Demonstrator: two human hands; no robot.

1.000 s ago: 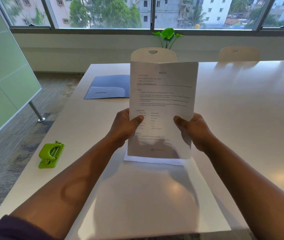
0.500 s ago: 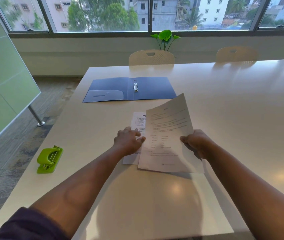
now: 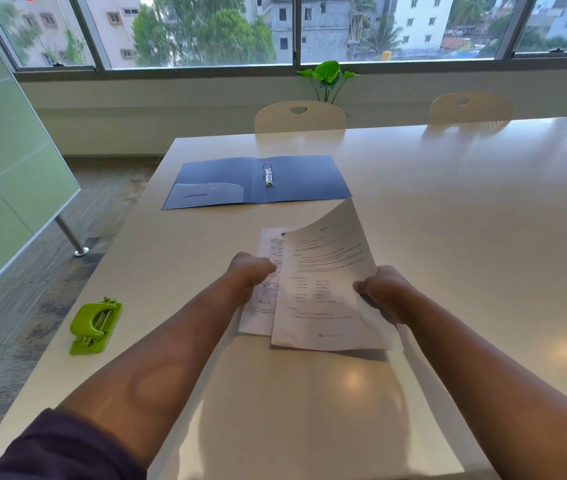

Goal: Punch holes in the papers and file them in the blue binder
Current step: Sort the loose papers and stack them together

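Note:
A printed sheet (image 3: 323,282) is lifted off the table at its far end, and my right hand (image 3: 384,294) grips its right edge. Under it a second printed sheet (image 3: 268,245) lies flat on the white table (image 3: 448,220), showing on the left. My left hand (image 3: 250,275) rests on that lower sheet with its fingers curled down, pinching it beside the top sheet's left edge. The blue binder (image 3: 295,181) lies open farther back, its metal rings (image 3: 267,174) standing up at the spine. A green hole punch (image 3: 96,325) sits at the table's left edge.
Two cream chairs (image 3: 301,116) (image 3: 469,107) stand at the table's far side, with a green plant (image 3: 328,77) behind them under the window. A frosted green glass partition (image 3: 5,168) on a metal leg (image 3: 70,237) stands on the floor to the left.
The top sheet, held upright before my face by both hands a second ago, has come down toward the table. My left hand let go of it and moved onto the lower sheet.

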